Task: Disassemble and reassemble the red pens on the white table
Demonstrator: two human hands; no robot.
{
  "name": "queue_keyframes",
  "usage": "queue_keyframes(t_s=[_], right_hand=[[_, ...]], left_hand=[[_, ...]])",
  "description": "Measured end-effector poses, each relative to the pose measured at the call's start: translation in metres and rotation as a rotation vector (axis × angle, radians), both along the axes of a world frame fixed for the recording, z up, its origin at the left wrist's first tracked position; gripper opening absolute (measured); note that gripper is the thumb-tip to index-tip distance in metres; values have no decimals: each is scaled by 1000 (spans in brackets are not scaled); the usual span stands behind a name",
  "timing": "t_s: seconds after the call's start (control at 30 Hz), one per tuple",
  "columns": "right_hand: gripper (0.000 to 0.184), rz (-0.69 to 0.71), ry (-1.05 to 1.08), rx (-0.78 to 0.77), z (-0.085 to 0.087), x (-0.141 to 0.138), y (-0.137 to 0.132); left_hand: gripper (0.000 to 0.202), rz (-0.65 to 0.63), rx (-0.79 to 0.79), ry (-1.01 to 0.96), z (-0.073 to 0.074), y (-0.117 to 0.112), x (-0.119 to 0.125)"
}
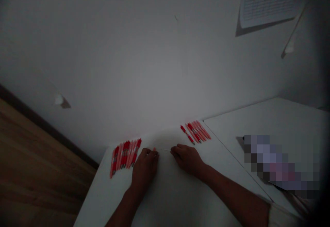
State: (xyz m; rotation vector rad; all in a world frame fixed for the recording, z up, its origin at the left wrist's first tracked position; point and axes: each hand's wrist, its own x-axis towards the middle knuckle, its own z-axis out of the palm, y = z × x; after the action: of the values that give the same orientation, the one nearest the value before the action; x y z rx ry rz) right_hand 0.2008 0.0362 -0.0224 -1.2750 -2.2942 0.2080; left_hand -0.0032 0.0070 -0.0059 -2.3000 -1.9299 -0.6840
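on a white table (170, 199), the curled left hand (145, 169) and right hand (187, 159), any pinch unclear, lie between left red pens (125, 156) and far right red pens (195, 132).

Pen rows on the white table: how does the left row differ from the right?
The left row of red pens lies beside the left hand, the right row of red pens farther ahead, past the right hand. The left row's tops lean right, the right row's lean left. Both: red and pink pens side by side on the white table.
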Motion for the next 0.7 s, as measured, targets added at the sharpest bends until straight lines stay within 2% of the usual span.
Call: queue_keyframes(t_s=[0.53, 0.7], right_hand=[[26, 2, 14, 19, -2, 0, -1], [26, 2, 16, 12, -1, 1, -1]], left_hand=[[25, 3, -26, 52, -4, 1, 1], [26, -30, 45, -9, -5, 2, 0]])
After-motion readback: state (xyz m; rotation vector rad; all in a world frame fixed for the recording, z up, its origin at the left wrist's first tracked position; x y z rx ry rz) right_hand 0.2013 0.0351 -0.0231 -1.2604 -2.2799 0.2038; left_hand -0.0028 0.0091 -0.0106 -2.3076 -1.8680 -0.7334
